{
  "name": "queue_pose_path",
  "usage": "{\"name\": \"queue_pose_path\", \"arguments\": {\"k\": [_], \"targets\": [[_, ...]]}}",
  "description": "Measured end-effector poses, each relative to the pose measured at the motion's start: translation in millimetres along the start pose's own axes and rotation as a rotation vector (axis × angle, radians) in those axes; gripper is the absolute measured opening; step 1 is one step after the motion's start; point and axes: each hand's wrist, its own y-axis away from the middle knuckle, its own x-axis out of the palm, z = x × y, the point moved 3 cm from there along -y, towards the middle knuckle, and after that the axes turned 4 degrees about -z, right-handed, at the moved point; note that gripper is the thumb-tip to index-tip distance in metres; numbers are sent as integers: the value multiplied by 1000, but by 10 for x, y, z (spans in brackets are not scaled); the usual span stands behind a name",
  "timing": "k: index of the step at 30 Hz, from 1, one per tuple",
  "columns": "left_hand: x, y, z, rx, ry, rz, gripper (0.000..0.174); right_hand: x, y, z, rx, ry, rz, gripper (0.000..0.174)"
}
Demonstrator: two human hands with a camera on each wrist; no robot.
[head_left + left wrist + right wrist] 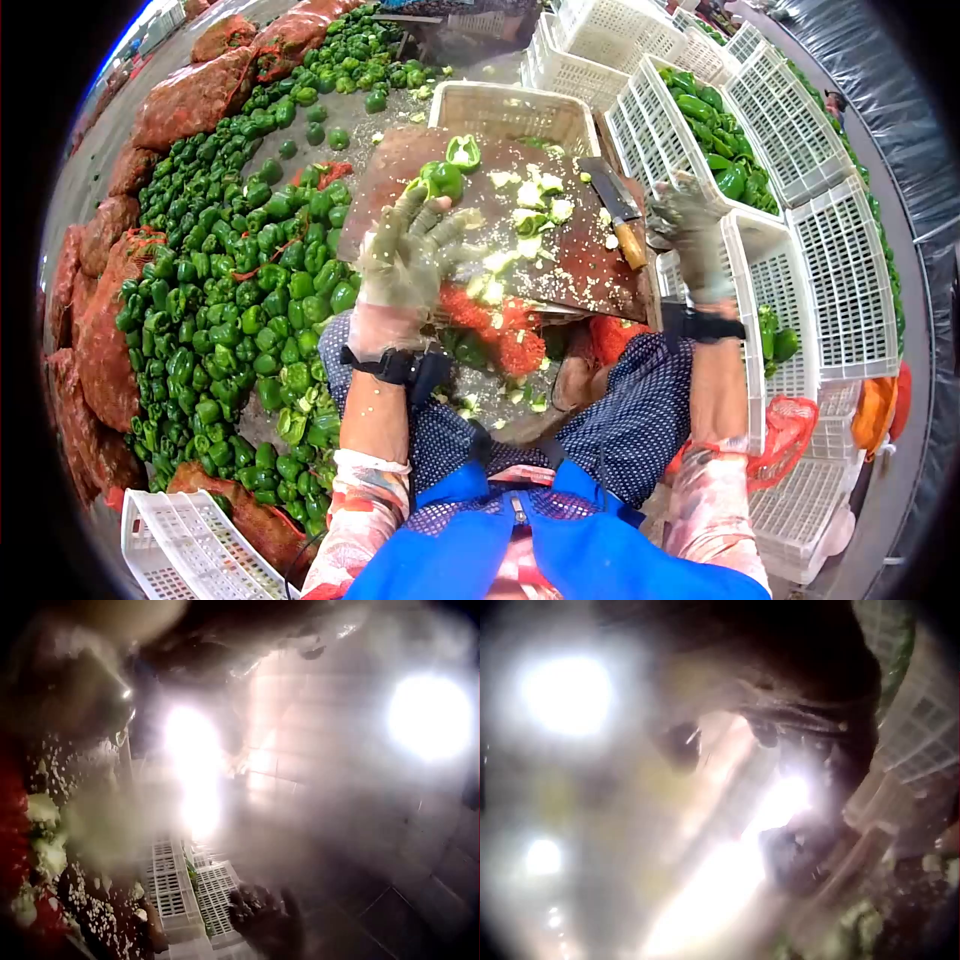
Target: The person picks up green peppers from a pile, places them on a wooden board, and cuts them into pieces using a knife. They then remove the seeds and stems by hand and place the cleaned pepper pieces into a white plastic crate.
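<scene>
My left hand [410, 250], in a soiled glove, is over the left part of a brown cutting board [590, 270]. Its fingers are extended, the tips right at a green bell pepper [443, 180]. Behind that lies a cut pepper half [463, 152], hollow side showing. My right hand [688, 235], also gloved and blurred by motion, is raised beside the crates with fingers loosely spread and nothing visible in them. Between it and the board's middle lies a wooden-handled cleaver [628, 240]. Pale pepper cores [535, 205] and seeds litter the board. Both wrist views are mostly glare and blur.
A large heap of green peppers [240, 290] covers the floor at left, bordered by red mesh sacks [190, 100]. A white crate [515, 100] stands behind the board. More white crates [790, 130] line the right, one holding long green peppers [715, 130]. Red netting [500, 325] hangs below the board.
</scene>
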Motion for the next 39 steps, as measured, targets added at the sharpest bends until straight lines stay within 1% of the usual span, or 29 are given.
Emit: {"name": "queue_pose_path", "arguments": {"k": [1,2,3,4,5,6,7,8,9,11,12,13,15,16,17,19,21,22,23,25,28,29,31,34,35,36,37,38,39], "targets": [[-15,8,-27,9,-1,2,53,314,-36,-154,-130,588,38,49],[-11,20,-72,22,1,3,53,628,-68,-309,-283,1171,22,58],[-1,25,-116,34,3,3,52,852,-56,-688,-493,1341,184,71],[26,53,-138,38,31,-12,51,1160,1,-902,-412,1590,455,72],[20,81,-153,43,21,-28,50,1319,34,-1142,-1028,1535,428,70],[14,88,-164,46,8,-39,49,1438,6,-1274,-843,1556,622,68],[21,74,-165,48,-3,-41,49,1449,-37,-1427,-808,1556,627,66],[44,74,-171,65,-47,9,49,1433,-152,-1569,-825,1502,666,63],[17,79,-155,51,-92,16,54,1415,-278,-1679,-845,1446,700,60],[-54,81,-139,41,-180,29,63,1314,-417,-1743,-1005,1424,670,50],[-54,102,-141,27,-173,10,60,1204,-536,-1829,-1038,1422,563,42],[-62,114,-141,37,-170,12,59,1140,-648,-1772,-960,1426,558,38],[-87,76,-136,61,-164,21,58,1045,-820,-1532,-898,1482,414,38],[-84,53,-154,46,-159,54,59,1012,-940,-1511,-859,1483,386,39],[-74,33,-165,37,-155,50,59,984,-1106,-1543,-902,1458,323,44],[-29,25,-124,19,-150,43,58,958,-1492,-1517,-795,1613,356,50],[-49,-21,-80,-20,-129,26,58,945,-2066,-1464,-703,1633,364,52],[-50,-44,-48,-39,-120,13,58,992,-2343,-1347,-360,1629,397,53],[-52,-59,-12,-62,-112,-2,58,1025,-2569,-1270,-345,1646,250,56],[-42,-112,-16,-83,-133,-60,65,1203,-2804,-1175,-584,1410,134,59],[0,-117,-49,-116,-164,-121,77,1717,-2675,-1148,-507,1159,445,61],[-2,-119,-46,-114,-167,-123,78,1831,-2634,-1167,-500,1223,526,58],[23,-119,-55,-109,-179,-118,79,1947,-2545,-1142,-400,1243,606,57],[19,-98,-90,-134,-189,-107,78,1867,-2499,-1208,-255,1146,555,53],[15,-94,-88,-87,-200,-83,73,1804,-2425,-1195,-298,1103,492,51],[-14,-95,-69,-38,-211,-59,68,1695,-2343,-1171,-295,1064,421,51],[-36,-87,-47,9,-220,-40,64,1668,-2117,-1003,-288,1025,353,50],[-42,-93,-44,11,-194,-9,62,1649,-1900,-853,-246,847,329,52],[-27,-105,-54,16,-195,-3,61,1610,-1753,-787,-323,751,313,51]]}}
